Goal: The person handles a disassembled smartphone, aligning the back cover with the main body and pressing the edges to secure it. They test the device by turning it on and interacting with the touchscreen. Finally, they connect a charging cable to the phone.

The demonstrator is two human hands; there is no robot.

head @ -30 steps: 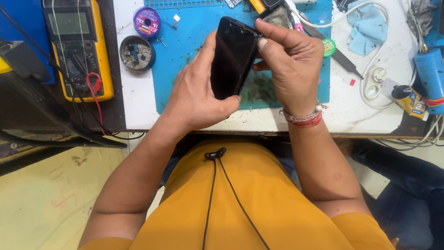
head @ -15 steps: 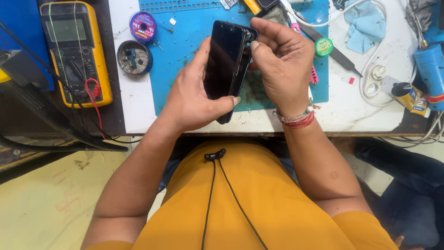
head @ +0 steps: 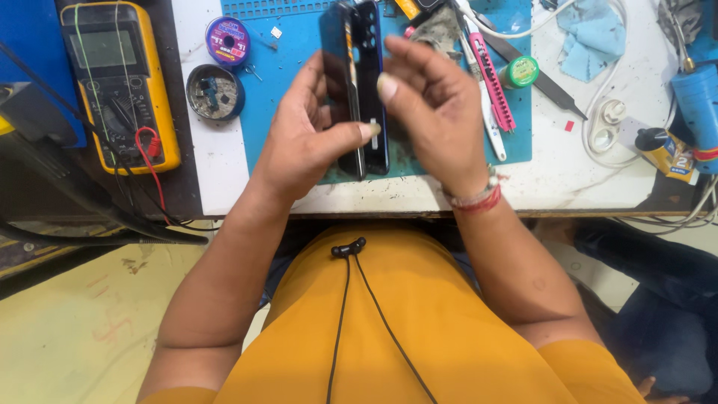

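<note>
Now one dark phone (head: 357, 90) sits in the left hand's (head: 307, 142) closed grip; the right hand (head: 434, 112) is open.

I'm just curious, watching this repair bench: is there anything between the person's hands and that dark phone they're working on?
Nothing visible. The left hand grips the dark phone directly, thumb across its edge, holding it edge-on above the blue mat. The right hand is open beside it, its fingers at the phone's back; contact is unclear.

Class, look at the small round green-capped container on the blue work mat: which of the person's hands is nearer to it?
Right. The right hand is just left of the small round green-capped container, on the dark smartphone; the left hand lies beyond the phone, farther left.
</note>
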